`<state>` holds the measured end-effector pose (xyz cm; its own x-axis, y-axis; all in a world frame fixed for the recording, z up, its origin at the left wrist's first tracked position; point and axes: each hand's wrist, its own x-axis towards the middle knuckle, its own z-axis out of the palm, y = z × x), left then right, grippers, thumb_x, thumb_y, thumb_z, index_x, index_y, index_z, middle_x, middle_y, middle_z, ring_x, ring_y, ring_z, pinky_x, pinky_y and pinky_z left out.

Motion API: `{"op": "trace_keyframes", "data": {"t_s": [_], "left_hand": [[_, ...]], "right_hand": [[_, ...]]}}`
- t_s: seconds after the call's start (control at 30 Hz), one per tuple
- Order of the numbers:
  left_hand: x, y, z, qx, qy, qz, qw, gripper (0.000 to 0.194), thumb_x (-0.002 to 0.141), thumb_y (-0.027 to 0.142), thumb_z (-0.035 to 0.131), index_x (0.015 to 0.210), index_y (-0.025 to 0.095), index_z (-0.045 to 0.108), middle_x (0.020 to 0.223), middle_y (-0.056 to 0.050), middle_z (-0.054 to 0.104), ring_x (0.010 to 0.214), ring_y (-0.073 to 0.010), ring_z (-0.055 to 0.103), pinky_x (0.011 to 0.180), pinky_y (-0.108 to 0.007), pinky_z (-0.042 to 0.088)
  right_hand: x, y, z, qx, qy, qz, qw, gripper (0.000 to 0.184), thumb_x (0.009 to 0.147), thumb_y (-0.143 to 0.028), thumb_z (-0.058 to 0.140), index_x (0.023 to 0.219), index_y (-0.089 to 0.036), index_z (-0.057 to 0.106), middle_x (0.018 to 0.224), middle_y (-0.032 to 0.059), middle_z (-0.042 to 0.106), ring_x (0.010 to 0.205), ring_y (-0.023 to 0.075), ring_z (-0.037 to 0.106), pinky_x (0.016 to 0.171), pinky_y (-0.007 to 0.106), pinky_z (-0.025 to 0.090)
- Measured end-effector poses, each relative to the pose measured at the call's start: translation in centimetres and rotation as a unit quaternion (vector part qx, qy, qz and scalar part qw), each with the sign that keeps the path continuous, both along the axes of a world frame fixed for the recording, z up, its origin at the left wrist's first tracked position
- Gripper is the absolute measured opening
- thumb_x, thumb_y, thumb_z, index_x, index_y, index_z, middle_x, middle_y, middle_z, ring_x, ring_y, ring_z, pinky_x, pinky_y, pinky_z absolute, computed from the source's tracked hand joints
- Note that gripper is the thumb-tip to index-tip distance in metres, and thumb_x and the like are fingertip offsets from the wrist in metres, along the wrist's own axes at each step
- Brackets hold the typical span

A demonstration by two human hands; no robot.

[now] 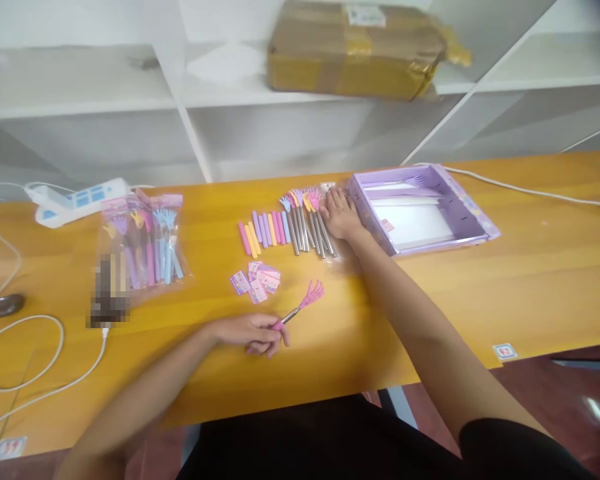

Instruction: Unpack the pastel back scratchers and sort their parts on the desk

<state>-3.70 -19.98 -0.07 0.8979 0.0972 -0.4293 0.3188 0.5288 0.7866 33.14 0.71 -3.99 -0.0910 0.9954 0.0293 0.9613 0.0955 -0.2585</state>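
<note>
My left hand (263, 335) is closed around the handle of a pink back scratcher (312, 294), whose metal shaft and hand-shaped head point up and to the right. Beside the purple box, my right hand (341, 213) lies with fingers stretched out, over what looks like a clear plastic bag (336, 252). Just left of it is a group of back scratcher rods (300, 230) with metal shafts and coloured heads. A row of pink, yellow, purple and blue handle sleeves (265, 230) lies further left. Small printed cards (257, 280) are piled below the sleeves.
An open purple box (410, 210) stands on the right, with a small card and a purple piece inside. To the left lie a bag of back scratchers (147, 243), a power strip (80, 200), a mouse (7, 305) and cables. A taped carton (353, 53) sits on the shelf.
</note>
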Motion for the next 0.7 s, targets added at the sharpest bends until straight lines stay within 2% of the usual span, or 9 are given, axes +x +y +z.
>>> {"op": "trace_keyframes", "data": {"t_s": [0.13,0.23,0.3,0.37,0.4,0.43,0.5,0.57,0.7], "left_hand": [[0.0,-0.3,0.3,0.036,0.003,0.018,0.999,0.054,0.1,0.069,0.066,0.12,0.018,0.063,0.084,0.001,0.065,0.054,-0.0079,0.035,0.052,-0.023,0.037],[0.1,-0.6,0.2,0.044,0.005,0.038,0.998,0.06,0.1,0.074,0.061,0.118,0.017,0.063,0.082,0.0,0.064,0.053,-0.008,0.033,0.05,-0.024,0.036],[0.3,-0.6,0.2,0.051,-0.002,0.053,0.997,0.065,0.101,0.079,0.056,0.117,0.017,0.063,0.079,0.001,0.061,0.052,-0.0085,0.034,0.05,-0.025,0.034],[0.5,-0.7,0.3,0.072,-0.024,0.064,0.995,0.066,0.1,0.081,0.053,0.115,0.017,0.062,0.073,0.004,0.054,0.053,-0.0091,0.034,0.052,-0.025,0.031],[0.6,-0.8,0.5,0.093,-0.036,0.07,0.993,0.066,0.101,0.081,0.052,0.114,0.017,0.062,0.07,0.006,0.049,0.054,-0.0096,0.033,0.054,-0.025,0.031],[0.8,-1.0,0.8,0.123,-0.041,0.076,0.989,0.064,0.103,0.08,0.049,0.113,0.017,0.061,0.069,0.007,0.044,0.056,-0.0103,0.034,0.056,-0.025,0.031],[1.2,-1.7,1.5,0.229,-0.023,0.083,0.97,0.058,0.108,0.074,0.042,0.109,0.019,0.061,0.072,0.005,0.045,0.061,-0.0122,0.039,0.061,-0.026,0.034],[1.8,-2.7,2.2,0.393,0.019,0.073,0.916,0.05,0.114,0.062,0.037,0.103,0.019,0.061,0.08,0.001,0.053,0.07,-0.0148,0.047,0.067,-0.028,0.037],[2.9,-5.0,2.5,0.685,0.066,0.017,0.725,0.04,0.117,0.035,0.034,0.096,0.018,0.064,0.086,-0.007,0.064,0.076,-0.0203,0.054,0.068,-0.033,0.037]], "right_hand": [[-1.1,-0.9,4.5,-0.016,0.029,-0.003,0.999,0.074,0.109,-0.042,0.035,0.17,0.0,0.032,0.181,0.0257,0.024,0.171,0.0372,0.019,0.137,0.063,0.016],[-1.3,-3.3,8.8,0.079,0.171,0.006,0.982,0.066,0.104,-0.036,0.046,0.16,0.0,0.046,0.177,0.0282,0.033,0.168,0.036,0.025,0.138,0.056,0.016],[-1.3,-6.7,11.0,0.136,0.264,0.009,0.955,0.054,0.104,-0.036,0.046,0.151,-0.009,0.055,0.171,0.0244,0.045,0.162,0.0329,0.037,0.135,0.053,0.028],[-1.6,-11.5,12.3,0.136,0.302,0.008,0.943,0.044,0.107,-0.039,0.039,0.142,-0.02,0.058,0.15,0.0188,0.063,0.139,0.0299,0.059,0.114,0.05,0.051],[-1.9,-14.2,12.4,0.117,0.321,0.016,0.94,0.04,0.107,-0.04,0.035,0.135,-0.025,0.06,0.127,0.0146,0.073,0.111,0.0276,0.07,0.091,0.046,0.06],[-2.5,-17.1,12.3,0.066,0.35,0.044,0.933,0.037,0.106,-0.043,0.036,0.129,-0.029,0.061,0.102,0.0082,0.075,0.085,0.0248,0.07,0.071,0.04,0.059],[-4.3,-22.7,11.2,-0.194,0.429,0.191,0.861,0.03,0.099,-0.048,0.054,0.119,-0.028,0.065,0.084,0.0024,0.07,0.07,0.0215,0.063,0.062,0.035,0.051],[-6.8,-27.1,9.5,-0.256,0.42,0.216,0.843,0.026,0.087,-0.048,0.078,0.092,-0.024,0.068,0.079,-0.0001,0.065,0.064,0.0164,0.055,0.059,0.031,0.045],[-12.1,-31.2,5.8,-0.246,0.572,0.071,0.78,0.057,0.098,-0.066,0.063,0.063,-0.025,0.046,0.062,-0.0031,0.044,0.059,0.0157,0.037,0.058,0.033,0.034]]}}
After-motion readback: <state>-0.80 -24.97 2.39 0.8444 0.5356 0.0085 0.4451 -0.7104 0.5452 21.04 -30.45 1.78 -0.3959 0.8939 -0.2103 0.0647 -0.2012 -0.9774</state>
